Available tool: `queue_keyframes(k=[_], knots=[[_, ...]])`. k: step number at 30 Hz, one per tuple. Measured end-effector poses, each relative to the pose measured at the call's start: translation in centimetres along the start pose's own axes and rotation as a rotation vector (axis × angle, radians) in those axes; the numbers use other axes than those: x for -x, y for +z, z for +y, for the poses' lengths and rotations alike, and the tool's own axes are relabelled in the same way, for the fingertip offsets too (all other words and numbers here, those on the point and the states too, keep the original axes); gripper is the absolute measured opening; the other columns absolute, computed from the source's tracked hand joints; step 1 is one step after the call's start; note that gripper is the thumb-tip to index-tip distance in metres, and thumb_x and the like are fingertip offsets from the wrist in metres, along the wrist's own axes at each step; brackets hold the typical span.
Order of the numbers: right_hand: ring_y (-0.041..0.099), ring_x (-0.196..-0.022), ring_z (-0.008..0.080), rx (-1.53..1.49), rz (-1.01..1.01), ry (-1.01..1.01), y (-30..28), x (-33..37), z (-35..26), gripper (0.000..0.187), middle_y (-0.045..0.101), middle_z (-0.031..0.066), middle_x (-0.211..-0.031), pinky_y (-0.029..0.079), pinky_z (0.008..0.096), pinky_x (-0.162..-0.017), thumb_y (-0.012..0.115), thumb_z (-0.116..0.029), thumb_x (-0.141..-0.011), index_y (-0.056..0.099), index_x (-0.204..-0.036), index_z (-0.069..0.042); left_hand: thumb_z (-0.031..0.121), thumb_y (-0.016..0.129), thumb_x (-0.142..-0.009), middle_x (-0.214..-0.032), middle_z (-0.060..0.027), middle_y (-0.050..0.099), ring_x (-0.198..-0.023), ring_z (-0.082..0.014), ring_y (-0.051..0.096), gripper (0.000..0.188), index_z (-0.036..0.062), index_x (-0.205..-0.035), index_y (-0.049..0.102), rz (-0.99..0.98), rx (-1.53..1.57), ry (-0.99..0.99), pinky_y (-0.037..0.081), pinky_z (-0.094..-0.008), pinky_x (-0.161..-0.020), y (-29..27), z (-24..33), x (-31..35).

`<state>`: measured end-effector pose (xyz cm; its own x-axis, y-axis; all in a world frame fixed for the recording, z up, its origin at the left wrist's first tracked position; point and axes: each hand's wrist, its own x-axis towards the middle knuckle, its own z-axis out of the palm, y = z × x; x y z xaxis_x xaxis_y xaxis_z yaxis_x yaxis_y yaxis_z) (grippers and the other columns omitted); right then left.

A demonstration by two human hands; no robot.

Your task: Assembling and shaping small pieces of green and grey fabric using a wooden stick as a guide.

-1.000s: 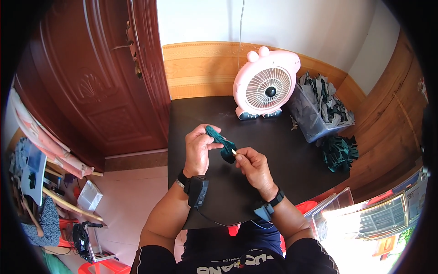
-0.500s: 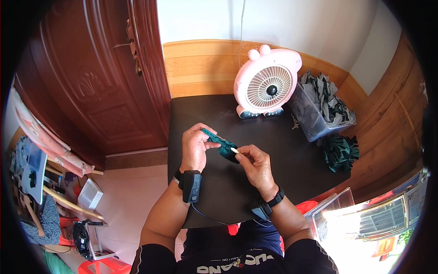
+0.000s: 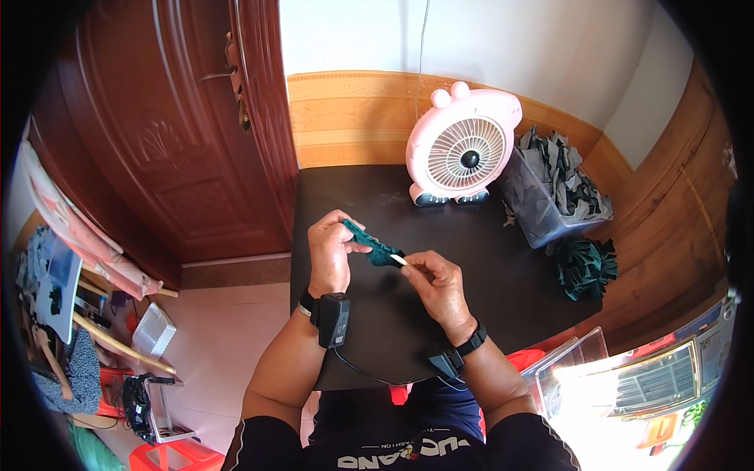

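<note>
Above the middle of the dark table, a narrow piece of gathered dark green velvet-like fabric (image 3: 378,253) stretches between my hands. My left hand (image 3: 330,250) is closed on its far left end, pinching it between thumb and fingers. At the other end, my right hand (image 3: 437,284) holds a small slim white piece (image 3: 399,260) between thumb and forefinger. This white piece lies against the fabric's dark right end; whether it is a stick or a folded band I cannot tell. Both wrists carry black strapped devices with a cable.
A pink fan (image 3: 463,149) stands at the table's back. To its right, a clear plastic bin (image 3: 534,212) holds grey and dark fabric scraps. A bundle of dark green fabric (image 3: 586,267) lies in front of the bin. A brown door (image 3: 169,149) is at the left.
The green fabric's right part looks narrower and less bulged than before. My right hand has shifted slightly left with the white piece. My left hand keeps its hold.
</note>
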<state>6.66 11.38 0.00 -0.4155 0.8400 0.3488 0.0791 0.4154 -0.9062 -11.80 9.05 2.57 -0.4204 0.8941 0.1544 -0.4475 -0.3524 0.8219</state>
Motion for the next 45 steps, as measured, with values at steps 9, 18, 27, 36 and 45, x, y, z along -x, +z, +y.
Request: queue_keyframes(k=[9,18,27,36,45], knots=[[0.058,-0.066,0.0135,0.11,0.108,-0.181,-0.5,-0.2,-0.1,0.008,0.061,0.0063,-0.077,0.047,0.0241,-0.059,0.067,0.001,-0.08,0.065,-0.087,-0.002,0.008,0.044,-0.075,-0.081,-0.0131,0.059,-0.072,-0.0193,0.061,0.022,-0.0061,-0.078,0.06,-0.154,-0.067,-0.062,0.057,-0.0325,-0.064,0.1,-0.1,0.1],[0.056,-0.064,0.0105,0.112,0.015,-0.174,-1.8,-0.7,-0.8,0.007,0.06,0.0039,-0.072,0.045,0.0231,-0.06,0.065,0.0,-0.082,0.066,-0.089,-0.002,0.009,0.044,-0.074,-0.082,-0.014,0.061,-0.07,-0.0204,0.062,0.023,-0.0058,-0.078,0.061,-0.224,-0.043,-0.087,0.056,-0.0314,-0.063,-0.3,0.2,0.1],[0.052,-0.065,0.0056,-0.146,-0.077,0.185,-1.1,-0.1,-0.7,0.007,0.059,-0.0011,-0.069,0.044,0.0226,-0.058,0.061,-0.008,-0.089,0.063,-0.089,-0.001,0.01,0.043,-0.077,-0.077,-0.0113,0.062,-0.066,-0.0174,0.062,0.02,-0.003,-0.079,0.059,-0.192,-0.061,-0.087,0.054,-0.0288,-0.058,0.7,-0.5,0.6],[0.061,-0.063,0.0194,0.339,0.063,-0.119,-1.1,-0.6,-0.3,0.007,0.062,0.009,-0.075,0.046,0.0275,-0.057,0.063,-0.009,-0.085,0.064,-0.089,-0.004,0.021,0.045,-0.089,-0.083,-0.0089,0.062,-0.068,-0.017,0.063,0.03,-0.0022,-0.101,0.06,-0.129,-0.194,-0.193,0.054,-0.0283,-0.057,-0.6,-0.2,-0.5],[0.045,-0.062,0.004,-0.187,-0.095,0.166,-2.2,-0.8,0.0,0.019,0.054,-0.0042,-0.071,0.038,0.0194,-0.057,0.055,-0.018,-0.095,0.064,-0.091,-0.002,0.038,0.041,-0.092,-0.111,-0.0141,0.062,-0.072,-0.0119,0.062,0.05,-0.0014,-0.119,0.056,-0.265,-0.082,-0.053,0.043,-0.0206,-0.052,-1.7,0.5,-1.1]])
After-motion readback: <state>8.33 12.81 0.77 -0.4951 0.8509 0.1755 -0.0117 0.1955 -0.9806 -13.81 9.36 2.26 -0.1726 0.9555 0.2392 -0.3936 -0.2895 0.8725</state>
